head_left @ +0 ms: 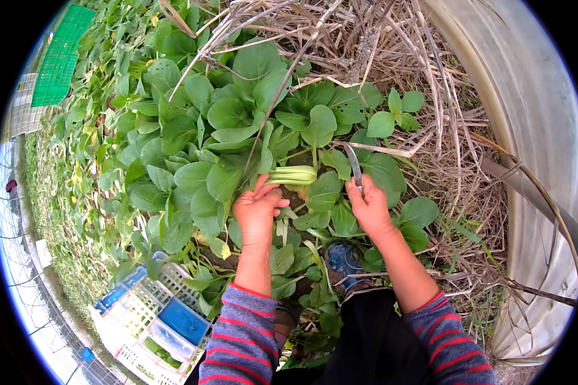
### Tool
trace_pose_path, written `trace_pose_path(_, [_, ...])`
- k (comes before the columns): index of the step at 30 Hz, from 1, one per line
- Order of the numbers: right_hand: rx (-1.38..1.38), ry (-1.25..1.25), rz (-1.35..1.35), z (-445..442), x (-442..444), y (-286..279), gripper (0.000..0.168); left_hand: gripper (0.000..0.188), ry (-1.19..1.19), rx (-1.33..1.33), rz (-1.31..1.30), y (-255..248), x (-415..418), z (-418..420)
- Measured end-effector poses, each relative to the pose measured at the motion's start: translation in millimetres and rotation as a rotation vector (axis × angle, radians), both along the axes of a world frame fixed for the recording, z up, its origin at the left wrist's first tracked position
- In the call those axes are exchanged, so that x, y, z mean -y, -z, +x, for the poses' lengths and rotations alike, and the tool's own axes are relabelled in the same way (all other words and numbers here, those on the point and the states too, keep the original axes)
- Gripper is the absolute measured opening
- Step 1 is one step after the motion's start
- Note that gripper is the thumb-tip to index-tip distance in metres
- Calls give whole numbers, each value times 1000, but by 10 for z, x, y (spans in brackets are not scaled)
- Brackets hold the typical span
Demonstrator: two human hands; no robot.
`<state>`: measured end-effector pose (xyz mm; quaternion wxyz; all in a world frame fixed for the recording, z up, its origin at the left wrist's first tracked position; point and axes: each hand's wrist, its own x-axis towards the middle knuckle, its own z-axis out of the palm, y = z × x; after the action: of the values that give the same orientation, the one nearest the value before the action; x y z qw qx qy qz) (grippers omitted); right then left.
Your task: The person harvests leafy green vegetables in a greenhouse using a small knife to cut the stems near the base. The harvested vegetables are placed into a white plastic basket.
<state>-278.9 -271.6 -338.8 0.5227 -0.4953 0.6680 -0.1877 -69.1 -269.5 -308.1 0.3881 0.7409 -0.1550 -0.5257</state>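
A head of bok choy lies on its side at the middle of the view, its pale green stalks pointing right. My left hand is at its leafy part, thumb and forefinger against the stalks and the other fingers curled; how firmly it grips is hard to see. On the right, my right hand is closed around the handle of a small curved knife, whose blade points up and away from me. The blade is apart from the stalks. Broad leaves of growing bok choy surround both hands.
Dry straw and stems cover the right side, some arching over the plants. Plastic sheeting walls the far right. A white and blue plastic crate stands lower left, a green crate upper left. A blue boot is below my hands.
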Motion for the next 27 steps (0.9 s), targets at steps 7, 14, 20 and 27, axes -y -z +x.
trace_pose_path(7, [567,236,24,148,60,-31,37,40,-143,-293,44,-210,-153,40])
trace_pose_path(14, [853,458,219,-70,-98,-465,27,50,240,-630,89,-583,-338,-12])
trace_pose_path(20, [704,405,61,-445,-381,-861,33,65,398,-791,-463,-1104,-217,-174])
trace_pose_path(27, [953,240,160,-303,-330,-1004,23,47,1268,262,75,-1165,-87,-619])
